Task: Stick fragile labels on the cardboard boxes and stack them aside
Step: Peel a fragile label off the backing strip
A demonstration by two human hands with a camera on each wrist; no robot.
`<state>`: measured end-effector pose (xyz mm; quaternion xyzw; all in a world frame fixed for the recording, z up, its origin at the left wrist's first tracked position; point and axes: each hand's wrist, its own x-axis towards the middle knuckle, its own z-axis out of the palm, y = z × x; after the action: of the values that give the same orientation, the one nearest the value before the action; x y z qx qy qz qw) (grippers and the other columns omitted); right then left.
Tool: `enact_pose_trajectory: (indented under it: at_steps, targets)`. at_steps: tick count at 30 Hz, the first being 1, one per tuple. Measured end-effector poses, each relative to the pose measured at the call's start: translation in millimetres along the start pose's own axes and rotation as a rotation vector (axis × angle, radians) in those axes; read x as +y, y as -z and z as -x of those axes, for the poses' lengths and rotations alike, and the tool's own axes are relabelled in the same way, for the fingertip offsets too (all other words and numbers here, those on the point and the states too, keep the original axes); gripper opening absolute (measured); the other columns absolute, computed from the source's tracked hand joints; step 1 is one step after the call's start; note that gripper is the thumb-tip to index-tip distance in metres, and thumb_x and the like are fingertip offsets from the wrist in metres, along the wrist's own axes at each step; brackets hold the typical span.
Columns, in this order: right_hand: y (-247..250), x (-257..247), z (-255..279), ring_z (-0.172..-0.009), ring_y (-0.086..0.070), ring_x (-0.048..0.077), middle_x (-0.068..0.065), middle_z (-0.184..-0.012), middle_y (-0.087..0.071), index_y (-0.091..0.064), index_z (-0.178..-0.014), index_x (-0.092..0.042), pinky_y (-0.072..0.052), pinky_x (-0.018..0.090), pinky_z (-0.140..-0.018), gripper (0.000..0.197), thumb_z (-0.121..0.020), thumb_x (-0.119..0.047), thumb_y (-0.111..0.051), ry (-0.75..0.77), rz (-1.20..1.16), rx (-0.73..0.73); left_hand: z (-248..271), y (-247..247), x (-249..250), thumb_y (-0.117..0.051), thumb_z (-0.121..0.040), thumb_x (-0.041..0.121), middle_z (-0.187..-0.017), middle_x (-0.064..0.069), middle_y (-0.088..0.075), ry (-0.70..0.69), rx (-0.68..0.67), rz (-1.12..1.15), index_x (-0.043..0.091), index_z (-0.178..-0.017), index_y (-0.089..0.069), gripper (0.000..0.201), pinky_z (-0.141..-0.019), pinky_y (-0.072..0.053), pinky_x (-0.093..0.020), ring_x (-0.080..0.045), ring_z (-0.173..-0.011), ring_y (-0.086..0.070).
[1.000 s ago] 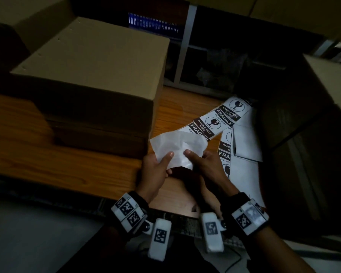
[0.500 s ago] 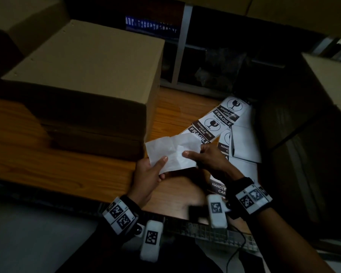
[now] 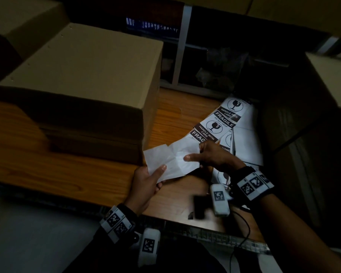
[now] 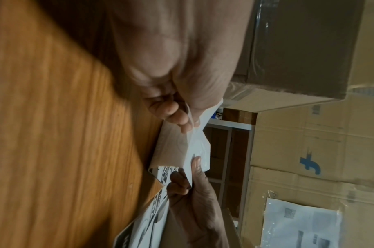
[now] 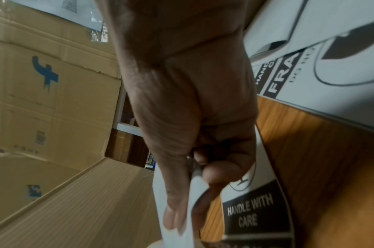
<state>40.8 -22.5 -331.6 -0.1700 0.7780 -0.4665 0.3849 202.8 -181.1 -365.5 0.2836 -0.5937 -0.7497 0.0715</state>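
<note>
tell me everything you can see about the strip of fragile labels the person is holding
The label strip is a long white paper band printed with black FRAGILE, HANDLE WITH CARE panels and broken-glass symbols. Its far part lies on the wooden table; its near end, blank side up and creased, is lifted off it. The left hand pinches the near corner, the right hand pinches farther along. It reaches beside the cardboard box.

The plain tan cardboard box point(image 3: 83, 75) beyond the left hand point(image 3: 146, 186) carries no print. The white paper label strip point(image 3: 220, 123) at the right hand point(image 3: 215, 156) shows black bands with white lettering and black-outlined circles around a black glass symbol. The wooden tabletop point(image 3: 47, 170) under both hands is orange-brown with darker grain.
</note>
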Motion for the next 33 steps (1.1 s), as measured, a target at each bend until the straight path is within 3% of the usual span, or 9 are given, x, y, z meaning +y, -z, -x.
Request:
enact_pose_trajectory:
  at_steps: [12, 18, 21, 24, 26, 28, 30, 32, 33]
  targets:
    - [8, -4, -12, -0.042, -0.051, 0.007, 0.001, -0.049, -0.058, -0.068, -0.067, -0.008, -0.038, 0.015, -0.043, 0.021, -0.083, -0.018, -0.078, -0.059, 0.124, -0.112, -3, 5, -13, -0.064, -0.094, 0.022, -0.06, -0.003, -0.059, 0.081, 0.042, -0.068, 0.016, -0.097, -0.064, 0.006, -0.045, -0.038, -0.021, -0.008, -0.047, -0.05]
    - [2, 0, -13, -0.045, -0.054, 0.008, 0.004, -0.054, -0.061, -0.067, -0.069, -0.005, -0.041, 0.017, -0.044, 0.021, -0.08, -0.017, -0.08, -0.065, 0.074, -0.088, -3, 11, -14, -0.065, -0.093, 0.024, -0.069, -0.004, -0.066, 0.097, 0.041, -0.106, 0.012, -0.106, -0.064, 0.018, -0.045, -0.04, -0.021, -0.008, -0.05, -0.053]
    - [4, 3, -13, -0.057, -0.062, 0.015, 0.009, -0.066, -0.068, -0.07, -0.076, 0.003, -0.048, 0.021, -0.053, 0.031, -0.074, -0.025, -0.084, -0.075, 0.089, -0.081, -1, 10, -13, -0.065, -0.092, 0.022, -0.068, -0.004, -0.067, 0.091, 0.042, -0.137, 0.007, -0.109, -0.064, 0.023, -0.045, -0.043, -0.021, -0.009, -0.049, -0.057]
    - [2, 8, -14, -0.086, -0.069, 0.026, 0.015, -0.096, -0.072, -0.073, -0.089, 0.002, -0.054, 0.036, -0.078, 0.066, -0.057, -0.053, -0.088, -0.067, 0.138, -0.065, 4, 16, -6, -0.069, -0.087, 0.025, -0.078, -0.003, -0.072, 0.085, -0.02, -0.108, 0.007, -0.112, -0.063, 0.031, -0.049, -0.047, -0.024, -0.013, -0.057, -0.063]
    - [-1, 12, -14, -0.092, -0.07, 0.024, 0.012, -0.1, -0.072, -0.075, -0.09, -0.005, -0.055, 0.038, -0.086, 0.056, -0.06, -0.051, -0.087, -0.055, 0.146, -0.045, 9, 22, 3, -0.075, -0.08, 0.028, -0.091, -0.005, -0.072, 0.067, 0.031, -0.169, 0.013, -0.112, -0.06, 0.038, -0.054, -0.048, -0.024, -0.016, -0.069, -0.067]
    - [-5, 12, -13, -0.08, -0.07, 0.014, 0.003, -0.085, -0.074, -0.075, -0.085, -0.01, -0.055, 0.03, -0.076, 0.032, -0.072, -0.038, -0.085, -0.045, 0.15, -0.022, 19, 25, 8, -0.082, -0.074, 0.03, -0.087, -0.003, -0.065, -0.087, 0.265, -0.389, 0.017, -0.108, -0.055, 0.045, -0.058, -0.044, -0.023, -0.016, -0.074, -0.061]
    - [-12, 9, -11, -0.066, -0.065, 0.01, 0.001, -0.071, -0.07, -0.072, -0.079, -0.007, -0.049, 0.026, -0.064, 0.032, -0.074, -0.037, -0.084, -0.015, 0.193, 0.026, 29, 23, 16, -0.078, -0.076, 0.034, -0.082, 0.001, -0.057, -0.524, 0.402, -0.67, 0.013, -0.098, -0.06, 0.035, -0.059, -0.04, -0.022, -0.013, -0.073, -0.052]
    - [-18, 8, -13, -0.063, -0.062, 0.011, 0.007, -0.072, -0.069, -0.069, -0.08, -0.003, -0.046, 0.028, -0.061, 0.042, -0.074, -0.041, -0.083, 0.033, 0.293, 0.109, 27, 15, 13, -0.064, -0.085, 0.027, -0.085, -0.002, -0.057, -0.892, 0.174, -0.826, 0.009, -0.09, -0.065, 0.019, -0.066, -0.043, -0.02, -0.01, -0.079, -0.051]
    - [-21, 9, -14, -0.066, -0.063, 0.013, 0.006, -0.076, -0.07, -0.07, -0.081, -0.005, -0.047, 0.029, -0.062, 0.042, -0.074, -0.044, -0.082, 0.05, 0.351, 0.144, 19, 10, 10, -0.059, -0.088, 0.022, -0.089, -0.003, -0.059, -0.943, 0.045, -0.87, 0.007, -0.092, -0.066, 0.016, -0.073, -0.044, -0.021, -0.011, -0.086, -0.053]
